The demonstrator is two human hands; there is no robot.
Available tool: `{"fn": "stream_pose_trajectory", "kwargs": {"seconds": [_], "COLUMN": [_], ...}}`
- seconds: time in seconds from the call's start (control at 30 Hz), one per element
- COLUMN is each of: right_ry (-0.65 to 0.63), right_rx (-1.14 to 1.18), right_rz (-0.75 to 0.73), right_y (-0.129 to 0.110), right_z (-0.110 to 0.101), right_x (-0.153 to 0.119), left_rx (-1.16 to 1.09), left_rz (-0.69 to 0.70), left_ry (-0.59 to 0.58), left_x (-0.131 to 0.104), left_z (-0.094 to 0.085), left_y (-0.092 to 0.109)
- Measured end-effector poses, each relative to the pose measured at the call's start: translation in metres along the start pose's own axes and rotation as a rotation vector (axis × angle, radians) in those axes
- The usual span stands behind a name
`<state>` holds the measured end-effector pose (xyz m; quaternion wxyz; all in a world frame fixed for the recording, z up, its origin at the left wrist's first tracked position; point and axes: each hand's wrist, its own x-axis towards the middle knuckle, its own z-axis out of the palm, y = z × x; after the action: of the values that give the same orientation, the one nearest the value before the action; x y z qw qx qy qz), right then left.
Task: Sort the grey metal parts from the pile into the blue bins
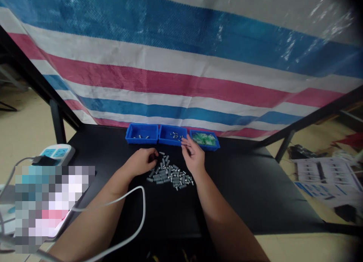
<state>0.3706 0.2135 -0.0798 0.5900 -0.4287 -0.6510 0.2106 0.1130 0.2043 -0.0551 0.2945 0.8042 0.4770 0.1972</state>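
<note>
A loose pile of small grey and silver cylindrical parts [170, 175] lies on the black table between my forearms. At the pile's left edge is my left hand [144, 160], its fingers curled in; whatever they hold, if anything, is hidden. My right hand [194, 154] is raised above the pile's far right side, fingers partly stretched and apart, with nothing visible in them. Its fingertips overlap the front right corner of the middle blue bin [167, 141], where several small metal parts lie. The left blue bin [138, 141] contains a few small pieces. Green-looking small packets or parts [204, 138] fill the right blue bin [211, 147].
A white power strip [68, 152] with a black plug sits at the table's left, beside a blurred-out device [56, 205]. A white cable [144, 205] loops over my left forearm. Behind the bins hangs a striped plastic sheet [176, 80]; black frame bars [56, 118] flank the table [241, 186].
</note>
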Motion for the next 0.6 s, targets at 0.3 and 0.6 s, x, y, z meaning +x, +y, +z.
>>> {"fn": "stream_pose_trajectory", "kwargs": {"seconds": [0.3, 0.6], "right_ry": [-0.505, -0.696], "right_rx": [-0.336, -0.587], "right_rz": [-0.173, -0.057], "right_y": [-0.033, -0.041], "right_z": [-0.001, 0.026], "right_x": [-0.002, -0.012], "left_rx": [0.019, 0.031], "left_rz": [-0.001, 0.009], "left_ry": [0.01, 0.009], "left_x": [0.0, 0.002], "left_z": [0.0, 0.004], "left_y": [0.001, -0.004]}}
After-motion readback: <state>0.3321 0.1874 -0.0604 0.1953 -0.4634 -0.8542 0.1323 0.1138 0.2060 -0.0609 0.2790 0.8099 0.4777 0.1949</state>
